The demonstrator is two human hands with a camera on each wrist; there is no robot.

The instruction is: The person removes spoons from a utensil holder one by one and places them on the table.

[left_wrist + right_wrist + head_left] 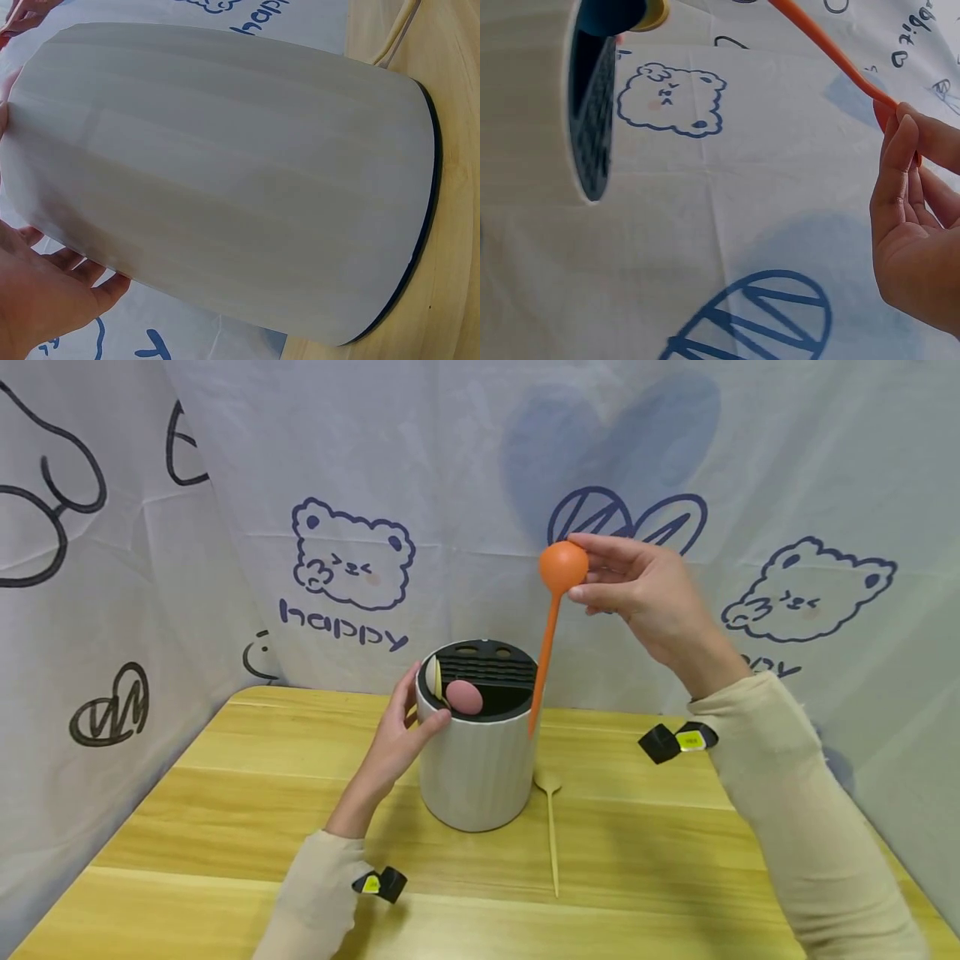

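A white ribbed utensil holder [480, 777] with a black slotted top stands upright on the table. My left hand [401, 731] holds its left side, thumb at the front rim and fingers round the far side. Up and to the right, my right hand [645, 593] pinches an orange spoon [564, 568] by its round bowl. The spoon's handle hangs down and overlaps the holder's right edge in the head view. In the right wrist view, the fingers cover most of the bowl. A pink spoon head [464, 697] and pale spoon heads [432, 677] show in the holder's opening.
A yellow spoon [551, 827] lies on the wooden table [210, 827], right of the holder, its handle toward the near edge. White cloth [480, 468] with printed bears and hearts hangs behind the table and along its sides.
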